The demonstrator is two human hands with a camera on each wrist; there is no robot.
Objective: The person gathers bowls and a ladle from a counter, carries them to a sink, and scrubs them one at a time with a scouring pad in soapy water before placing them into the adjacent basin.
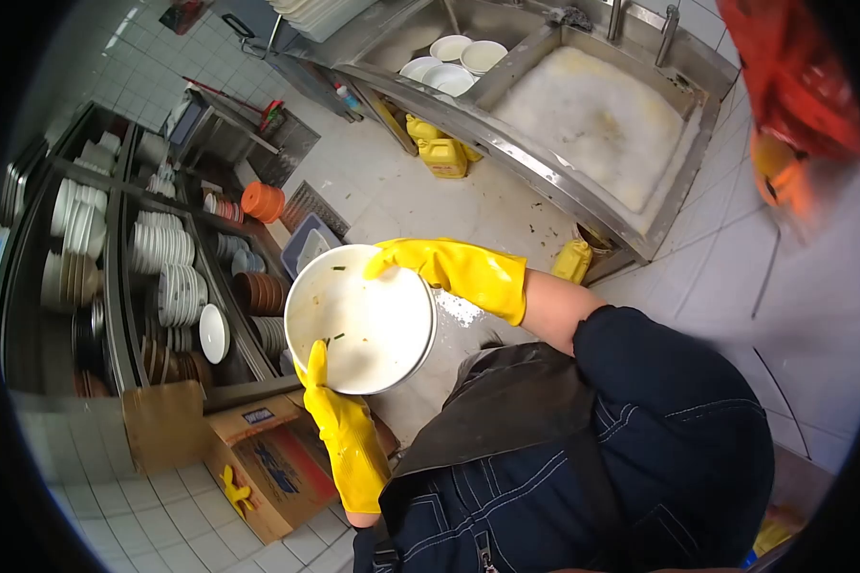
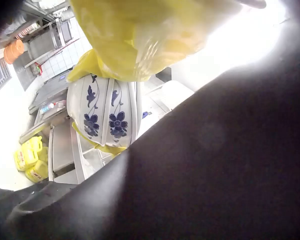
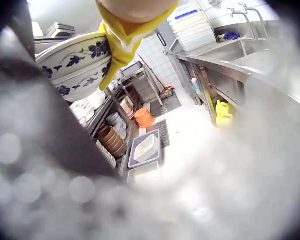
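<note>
Bowls (image 1: 382, 329), at least two nested, with blue flowers (image 2: 118, 121) outside, sit just off centre towards eight o'clock. My right hand (image 1: 454, 272) is clamped over their rim near twelve, a gloved tip inside; my left hand (image 1: 331, 403) pinches it between seven and eight, thumb inside. I'd keep both pinches even and the rims level: slick rubber could slip, and the green scraps (image 1: 338, 336) might spill. Farther off, a cardboard box (image 1: 263, 477) lies between seven and eight, stacked plates (image 1: 162, 246) at nine, a yellow jug (image 1: 442, 159) near twelve, and foam (image 1: 583, 124) between one and two.
</note>
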